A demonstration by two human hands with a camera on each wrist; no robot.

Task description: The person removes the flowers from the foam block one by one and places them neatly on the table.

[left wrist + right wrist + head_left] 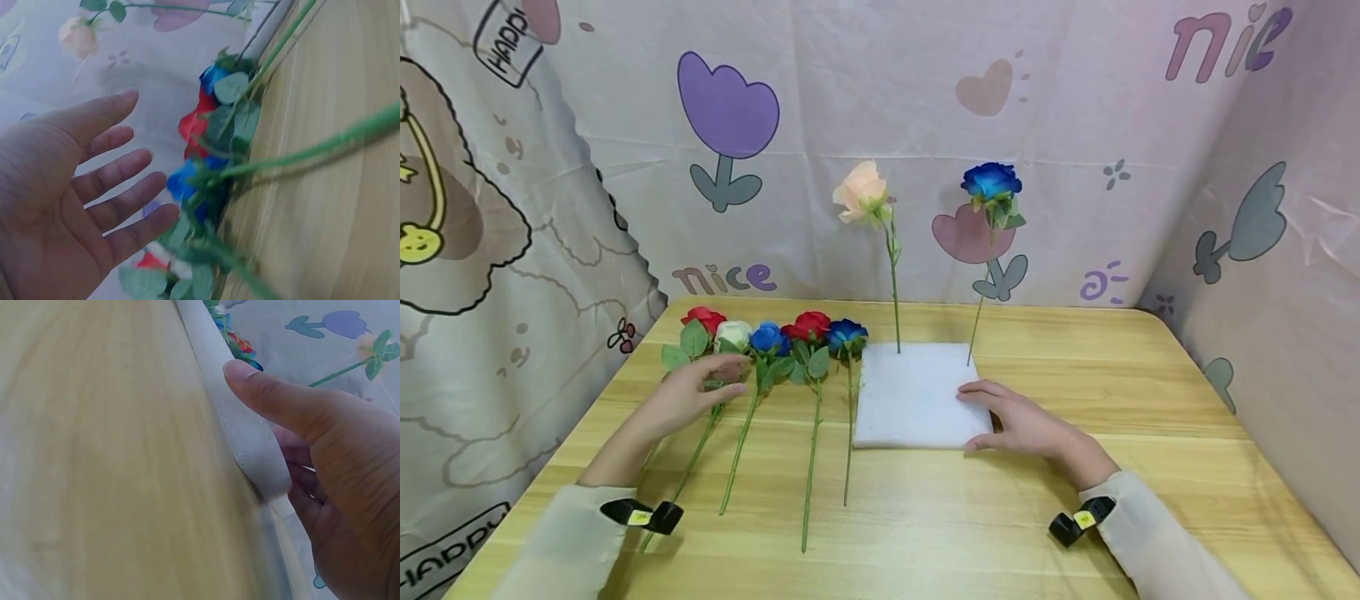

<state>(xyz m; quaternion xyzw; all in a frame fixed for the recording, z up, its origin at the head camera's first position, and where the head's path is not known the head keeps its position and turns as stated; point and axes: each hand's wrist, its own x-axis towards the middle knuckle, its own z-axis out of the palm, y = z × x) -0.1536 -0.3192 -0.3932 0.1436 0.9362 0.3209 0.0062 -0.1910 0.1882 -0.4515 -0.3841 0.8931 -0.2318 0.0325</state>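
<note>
My left hand [688, 396] hovers over the left-hand flowers lying on the table, its fingers extended and nothing in them. Near it lie a white rose [733, 335] and a blue rose [769, 338], their leaves and stems [287, 159] showing in the left wrist view. At the front right corner of a white foam block [910, 404], my right hand [1015, 423] holds the block between thumb and fingers. A peach rose [861, 193] stands upright in the block's back part. Another blue rose [992, 181] stands at its right edge, leaning slightly right.
More artificial roses lie in the row left of the block: a red rose [703, 318], another red rose [808, 326] and a dark blue rose [847, 333]. Their stems point toward the front of the wooden table [925, 525]. A printed curtain [850, 100] surrounds the table.
</note>
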